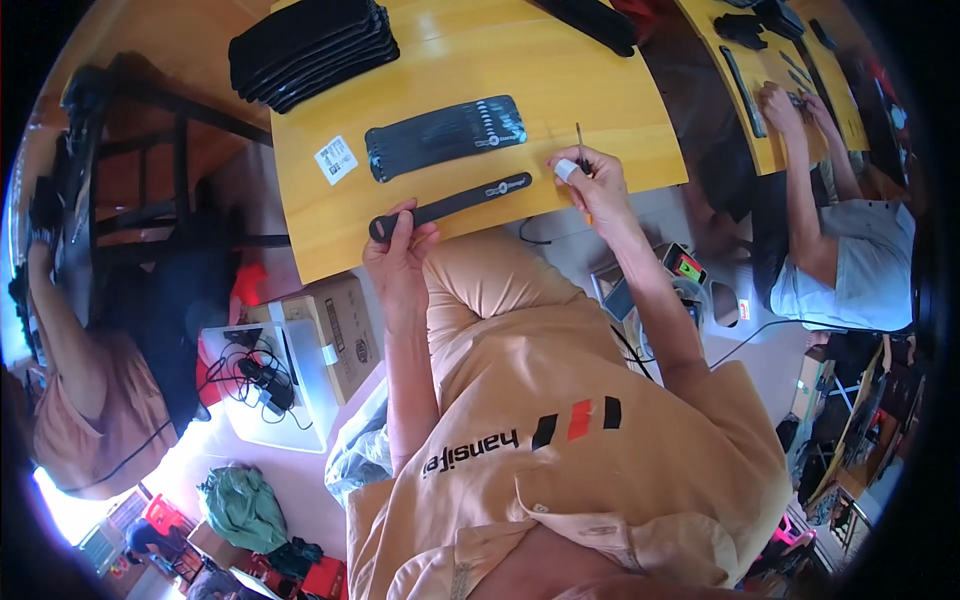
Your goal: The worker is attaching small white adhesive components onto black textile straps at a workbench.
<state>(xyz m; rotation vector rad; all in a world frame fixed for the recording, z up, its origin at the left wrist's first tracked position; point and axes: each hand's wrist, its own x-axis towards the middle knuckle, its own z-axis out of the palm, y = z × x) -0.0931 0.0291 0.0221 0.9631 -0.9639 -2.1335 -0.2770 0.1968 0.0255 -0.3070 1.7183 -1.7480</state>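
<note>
My left hand [402, 262] pinches the rounded, slotted end of a black strap [455, 204] near the table's front edge. The strap points to the right, its pale printed mark at the far end. To the right, my right hand [597, 187] is closed round a slim pointed tool [580, 142] with a thin metal tip; something orange shows below the fingers. Its exact kind is unclear. Something white [566, 170] covers or sits at a fingertip. Beyond the strap lies a flat overlapping row of similar black straps [430, 142], with a white label [335, 160] on its left.
A pile of black straps [312, 55] sits on the yellow table [590, 85] at the far left. More black goods [590, 22] lie at the far edge. Co-workers [845, 265] sit at both sides. Cartons [345, 335] and a white bin [265, 390] with cables stand at lower left.
</note>
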